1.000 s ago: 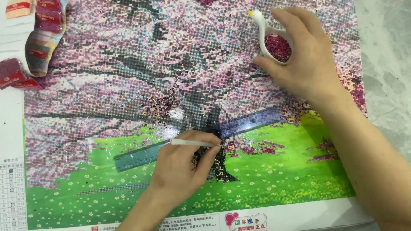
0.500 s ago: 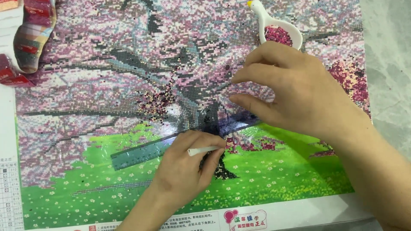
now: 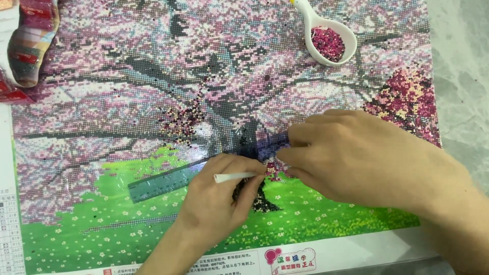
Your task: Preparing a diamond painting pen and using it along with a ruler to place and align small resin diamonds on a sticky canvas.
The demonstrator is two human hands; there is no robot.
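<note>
A bead-mosaic canvas (image 3: 102, 102) shows a pink blossom tree over green grass. A clear blue ruler (image 3: 163, 181) lies slanted across it, below the trunk. My left hand (image 3: 214, 203) comes up from the bottom edge and grips a white pen tool (image 3: 234, 177), its tip pointing right toward the trunk's base. My right hand (image 3: 367, 158) reaches in from the lower right with its fingers together, pressing on the ruler's right end just beside the pen tip. That end of the ruler is hidden under it.
A white spoon-shaped dish (image 3: 308, 18) with dark pink beads (image 3: 328, 42) sits on the canvas at the top right. Red and patterned packets (image 3: 30, 46) lie at the top left. A grey marbled surface (image 3: 458, 76) borders the canvas on the right.
My right hand left the white dish at the top right and came down to the ruler's right end. My left hand and pen stayed near the trunk.
</note>
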